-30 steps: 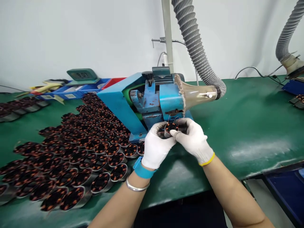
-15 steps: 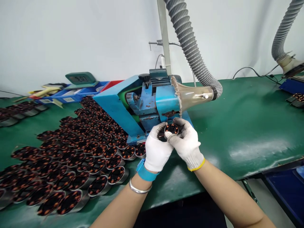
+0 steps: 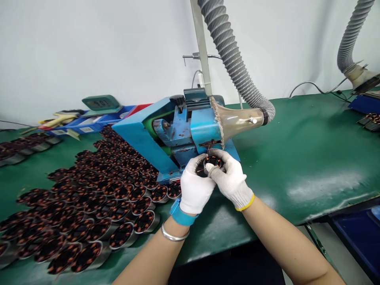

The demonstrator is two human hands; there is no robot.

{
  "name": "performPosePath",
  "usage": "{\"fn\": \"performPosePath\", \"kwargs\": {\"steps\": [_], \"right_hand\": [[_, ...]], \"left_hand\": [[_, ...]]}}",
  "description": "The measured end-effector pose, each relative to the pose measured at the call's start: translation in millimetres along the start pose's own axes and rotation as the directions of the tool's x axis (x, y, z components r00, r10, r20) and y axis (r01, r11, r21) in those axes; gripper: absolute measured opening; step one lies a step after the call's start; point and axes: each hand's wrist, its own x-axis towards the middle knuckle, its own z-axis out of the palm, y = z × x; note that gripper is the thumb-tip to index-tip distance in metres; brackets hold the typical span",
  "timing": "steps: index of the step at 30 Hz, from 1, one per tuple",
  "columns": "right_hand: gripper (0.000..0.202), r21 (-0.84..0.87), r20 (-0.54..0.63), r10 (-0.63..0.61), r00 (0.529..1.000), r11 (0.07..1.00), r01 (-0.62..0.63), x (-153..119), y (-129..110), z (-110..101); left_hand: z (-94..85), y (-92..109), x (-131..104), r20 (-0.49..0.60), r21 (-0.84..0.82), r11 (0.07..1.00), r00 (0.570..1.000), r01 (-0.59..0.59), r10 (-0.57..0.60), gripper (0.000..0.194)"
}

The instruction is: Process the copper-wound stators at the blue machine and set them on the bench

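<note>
Both my hands wear white gloves and grip one motor stator (image 3: 214, 159), a round metal ring with black and copper windings inside. My left hand (image 3: 196, 184) is closed around its left side. On the right, my right hand (image 3: 231, 174) is closed on it too, the thumb lying across the near rim. A thin wire rises from the stator toward the slot in the blue belt-driven machine (image 3: 204, 124), just beyond my fingertips. Whether the wire's tip enters the slot I cannot tell.
Rows of similar stators (image 3: 121, 233) crowd the green table (image 3: 303, 158) on the left. A clear funnel (image 3: 237, 120) joins the machine to a grey corrugated hose (image 3: 228, 43). Blue bins (image 3: 86, 124) and a digital display (image 3: 101, 103) stand at the back left.
My hands keep the same hold on the stator beside the machine, with only a slight shift of the fingers. The whole view has moved slightly.
</note>
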Motion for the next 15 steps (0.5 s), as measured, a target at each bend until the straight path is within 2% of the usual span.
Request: {"fn": "performPosePath", "kwargs": {"steps": [4, 10, 15], "right_hand": [[0.050, 0.022, 0.015, -0.002, 1.000, 1.000, 0.001, 5.2, -3.0, -0.8], [0.048, -0.055, -0.099, 0.027, 0.995, 0.998, -0.033, 6.1, -8.2, 0.6], [0.047, 0.044, -0.091, 0.060, 0.994, 0.997, -0.056, 12.1, -12.1, 2.4]], "left_hand": [[1.9, 8.0, 7.9, 0.004, -0.026, 0.998, 0.998, 0.059, -0.059, 0.045], [4.3, 18.0, 16.0, 0.053, -0.127, 0.985, 0.993, 0.114, -0.108, 0.045], [5.8, 26.7, 21.4, 0.052, -0.108, 0.988, 0.993, 0.114, -0.109, 0.041]]}}
